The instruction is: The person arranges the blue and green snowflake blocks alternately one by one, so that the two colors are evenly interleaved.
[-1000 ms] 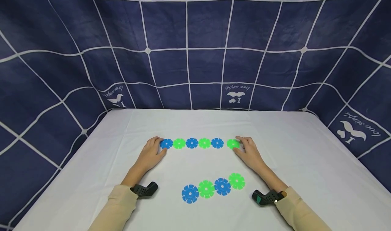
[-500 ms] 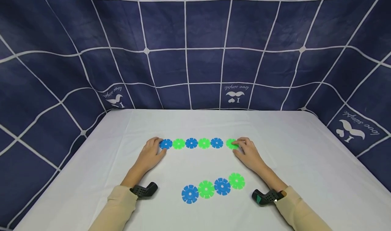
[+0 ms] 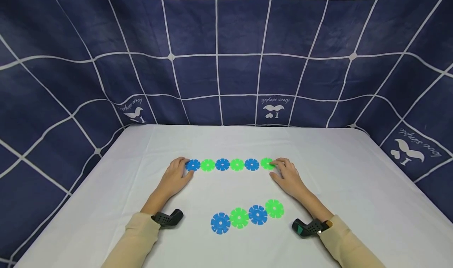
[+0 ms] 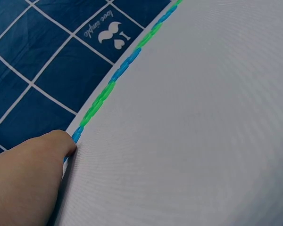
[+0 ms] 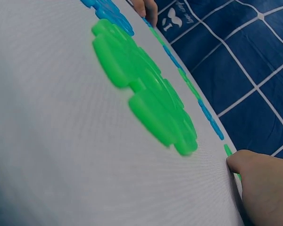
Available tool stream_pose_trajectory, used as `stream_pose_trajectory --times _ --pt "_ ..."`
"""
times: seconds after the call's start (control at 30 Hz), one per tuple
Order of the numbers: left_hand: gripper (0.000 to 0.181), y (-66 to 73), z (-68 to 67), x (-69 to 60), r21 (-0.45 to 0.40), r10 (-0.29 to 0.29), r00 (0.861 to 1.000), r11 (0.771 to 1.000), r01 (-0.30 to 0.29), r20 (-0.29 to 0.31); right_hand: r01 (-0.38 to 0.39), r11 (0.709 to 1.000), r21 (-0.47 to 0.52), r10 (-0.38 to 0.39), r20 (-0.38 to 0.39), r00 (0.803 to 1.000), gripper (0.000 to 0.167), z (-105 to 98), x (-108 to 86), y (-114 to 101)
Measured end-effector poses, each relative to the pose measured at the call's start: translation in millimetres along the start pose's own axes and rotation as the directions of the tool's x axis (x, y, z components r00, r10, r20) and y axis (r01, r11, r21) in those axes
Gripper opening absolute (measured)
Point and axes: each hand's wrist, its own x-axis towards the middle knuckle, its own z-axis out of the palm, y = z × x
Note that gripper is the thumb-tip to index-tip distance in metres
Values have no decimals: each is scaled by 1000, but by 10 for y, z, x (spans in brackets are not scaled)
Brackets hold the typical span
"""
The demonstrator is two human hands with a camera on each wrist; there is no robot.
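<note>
Left grip point(image 3: 173, 177) spread, touching blue disc point(image 3: 192, 168). Right grip point(image 3: 288, 178) spread, touching green disc point(image 3: 266, 166). Four discs point(image 3: 234, 165) in line between grips; four more discs point(image 3: 243, 220) on counter point(image 3: 212, 142), near side of both grips.

Six discs point(image 3: 234, 166) run in a row across the table point(image 3: 219, 191), the rightmost disc point(image 3: 265, 163) a touch apart; the left hand point(image 3: 175, 175) sits at the row's left end, the right hand point(image 3: 288, 176) at its right. On the near side, between the sleeves point(image 3: 136, 236), four more discs point(image 3: 239, 223) slant, farther back toward the right. Behind hangs a curtain point(image 3: 237, 75).
</note>
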Motion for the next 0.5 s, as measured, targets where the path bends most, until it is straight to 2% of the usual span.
stream_pose_trajectory --times 0.5 --pt "54 -4 -11 4 8 5 1000 1000 -5 2 -21 1000 18 21 13 1000 29 14 18 -3"
